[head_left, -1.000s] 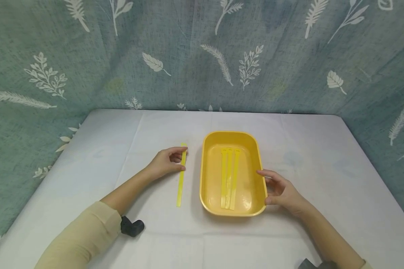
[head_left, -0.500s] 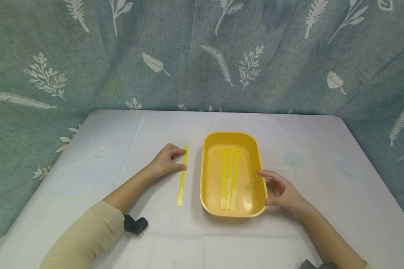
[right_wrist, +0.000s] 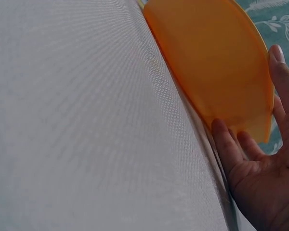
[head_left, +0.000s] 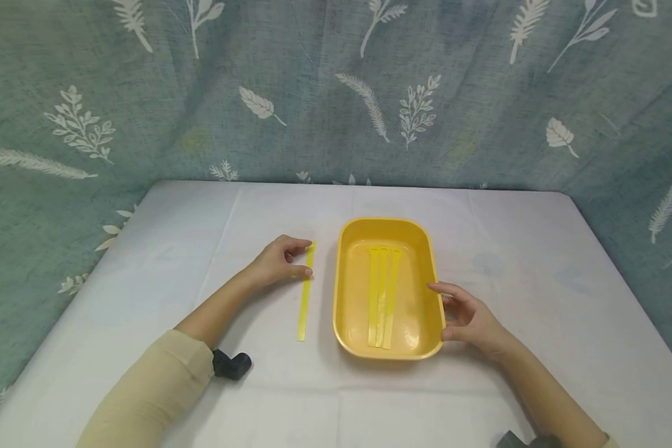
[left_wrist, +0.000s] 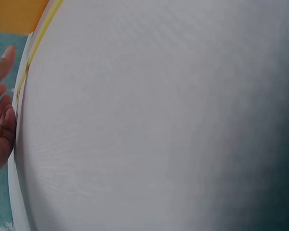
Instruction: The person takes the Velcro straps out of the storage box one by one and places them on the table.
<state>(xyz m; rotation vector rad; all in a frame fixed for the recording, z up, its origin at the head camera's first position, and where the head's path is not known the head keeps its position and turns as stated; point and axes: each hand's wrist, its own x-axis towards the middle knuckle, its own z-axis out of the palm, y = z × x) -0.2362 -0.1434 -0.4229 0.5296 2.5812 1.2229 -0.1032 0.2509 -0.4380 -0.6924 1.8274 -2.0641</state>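
Note:
My left hand (head_left: 277, 261) is at a narrow yellow strip (head_left: 304, 311) on the white-covered table, left of a yellow tray (head_left: 344, 298). Its index fingertip and thumb touch the strip near its far end, spaced apart along it. In the left wrist view the strip (left_wrist: 43, 31) looks flat on the cloth. My right hand (head_left: 476, 320) holds the tray's right side, with a fingertip over the rim and other fingers against the outer wall (right_wrist: 212, 67). Inside the tray, 3 similar strips (head_left: 382, 298) lie side by side, with small looped far ends.
A white cloth (head_left: 257, 410) covers the table, and a green leaf-printed curtain (head_left: 313, 93) hangs behind it. A black wrist mount (head_left: 232, 365) sits by the left sleeve (head_left: 151, 392). Another dark mount (head_left: 526, 440) shows by the right forearm.
My left hand has shifted slightly right and away from me, and the strip under it has slid right, nearer the tray. The right hand and the tray have hardly moved.

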